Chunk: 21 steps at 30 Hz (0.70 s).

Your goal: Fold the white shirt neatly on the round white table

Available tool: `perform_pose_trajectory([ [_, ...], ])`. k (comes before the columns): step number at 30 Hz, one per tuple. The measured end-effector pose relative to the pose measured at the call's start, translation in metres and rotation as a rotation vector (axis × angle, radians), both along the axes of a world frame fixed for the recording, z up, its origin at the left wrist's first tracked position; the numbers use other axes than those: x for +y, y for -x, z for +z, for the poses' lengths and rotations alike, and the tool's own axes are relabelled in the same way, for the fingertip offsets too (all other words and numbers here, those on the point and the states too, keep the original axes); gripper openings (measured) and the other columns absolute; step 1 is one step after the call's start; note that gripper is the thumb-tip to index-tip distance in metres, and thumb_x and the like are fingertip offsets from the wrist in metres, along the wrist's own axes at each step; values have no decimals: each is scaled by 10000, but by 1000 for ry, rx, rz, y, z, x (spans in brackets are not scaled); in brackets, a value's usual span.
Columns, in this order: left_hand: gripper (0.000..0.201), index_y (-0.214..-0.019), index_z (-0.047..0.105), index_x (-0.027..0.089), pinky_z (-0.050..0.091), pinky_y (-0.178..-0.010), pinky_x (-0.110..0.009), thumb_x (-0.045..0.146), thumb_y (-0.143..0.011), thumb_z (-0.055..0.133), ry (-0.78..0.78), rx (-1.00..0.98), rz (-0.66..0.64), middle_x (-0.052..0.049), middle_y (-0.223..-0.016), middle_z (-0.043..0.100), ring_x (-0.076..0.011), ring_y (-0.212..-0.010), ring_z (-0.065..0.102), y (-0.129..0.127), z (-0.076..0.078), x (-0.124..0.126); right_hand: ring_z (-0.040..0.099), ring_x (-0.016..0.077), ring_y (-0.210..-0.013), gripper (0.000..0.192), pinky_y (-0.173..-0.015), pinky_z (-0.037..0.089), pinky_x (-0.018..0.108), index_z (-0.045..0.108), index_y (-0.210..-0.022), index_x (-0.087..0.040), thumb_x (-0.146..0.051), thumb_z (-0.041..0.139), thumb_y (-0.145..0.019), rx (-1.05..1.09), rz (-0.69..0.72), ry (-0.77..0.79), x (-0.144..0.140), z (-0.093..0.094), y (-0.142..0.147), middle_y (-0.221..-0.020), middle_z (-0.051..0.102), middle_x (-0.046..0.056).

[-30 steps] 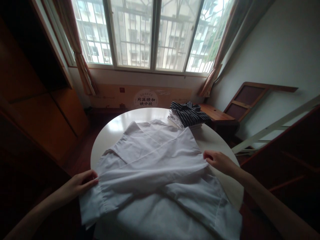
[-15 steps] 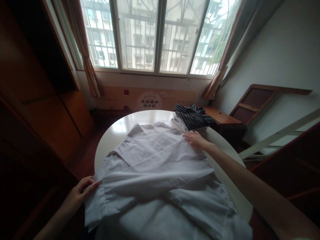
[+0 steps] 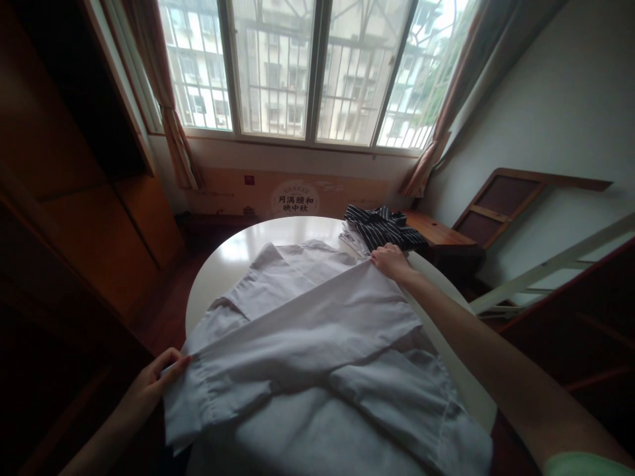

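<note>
A white long-sleeved shirt (image 3: 307, 330) is spread over a round white table (image 3: 203, 284), its lower part hanging towards me. My left hand (image 3: 161, 373) pinches the shirt near a cuff at the left edge, thumb on top. My right hand (image 3: 391, 261) is closed on the shirt's far right edge, with the fingers curled over the cloth. Between both hands the fabric is drawn into a raised, straight diagonal fold. Just beyond my right hand lies a stack of folded clothes with a black-and-white striped garment (image 3: 380, 228) on top.
Behind the table are a barred window (image 3: 317, 73) and a printed panel (image 3: 342, 188) on the wall below it. To the right stand a wooden desk (image 3: 441, 228) and a pale ladder-like frame (image 3: 555, 264). An orange-brown cabinet (image 3: 143, 231) is at the left.
My right hand has gone from lying on the cloth to gripping its edge. The fabric between my hands has been pulled up taut, and my left hand has shifted slightly left.
</note>
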<state>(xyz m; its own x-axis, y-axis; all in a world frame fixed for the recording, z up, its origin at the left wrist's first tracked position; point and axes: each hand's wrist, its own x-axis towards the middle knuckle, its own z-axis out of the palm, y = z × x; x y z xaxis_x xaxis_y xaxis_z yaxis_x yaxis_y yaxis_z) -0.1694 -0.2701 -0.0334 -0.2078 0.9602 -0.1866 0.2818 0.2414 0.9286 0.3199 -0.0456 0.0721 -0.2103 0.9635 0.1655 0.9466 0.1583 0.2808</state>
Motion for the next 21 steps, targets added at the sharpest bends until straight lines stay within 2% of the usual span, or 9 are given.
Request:
perform_pose_trajectory([
  [5,638,-646,552,156,337,-508,-191,784,-533,587,-25,75,39,29,-597,464,-110,-579,406,2,-7,1,456,271,-1156,363,-967,364,382,558,-1162,-109,-218,423,-842,126,-47,-156,-22,-25,16,-1258,523,159],
  [8,642,-658,557,156,344,-497,-193,785,-535,585,-26,53,38,28,-599,471,-109,-571,410,3,-10,0,421,266,-1238,446,-1018,372,397,500,-1248,-105,-309,431,-857,341,53,-270,-46,-53,17,-1334,474,152],
  [10,648,-667,555,157,331,-469,-191,786,-517,596,-25,30,70,31,-585,473,-105,-550,407,1,-11,-1,410,257,-1274,488,-1056,358,411,480,-1286,-111,-365,394,-878,361,183,-157,-61,-71,10,-1359,462,144],
  [13,660,-662,540,159,307,-433,-180,783,-466,628,-13,-2,136,42,-546,456,-94,-513,395,-4,-10,0,436,262,-1274,500,-1069,361,435,502,-1280,-114,-388,371,-884,352,181,51,-76,-89,-11,-1361,470,144],
  [16,653,-678,533,165,335,-438,-171,732,-402,701,-49,-57,219,44,-556,487,-91,-517,431,-8,-7,0,445,267,-1273,483,-1071,366,448,533,-1252,-129,-386,391,-870,372,138,42,-89,-95,-36,-1347,487,143],
  [21,769,-958,522,208,464,-527,-207,549,-338,824,15,-274,275,-7,-743,667,-165,-648,603,-7,-5,0,371,224,-1336,495,-1090,353,435,495,-1299,-183,-413,307,-903,413,178,37,-129,-105,-68,-1406,430,82],
])
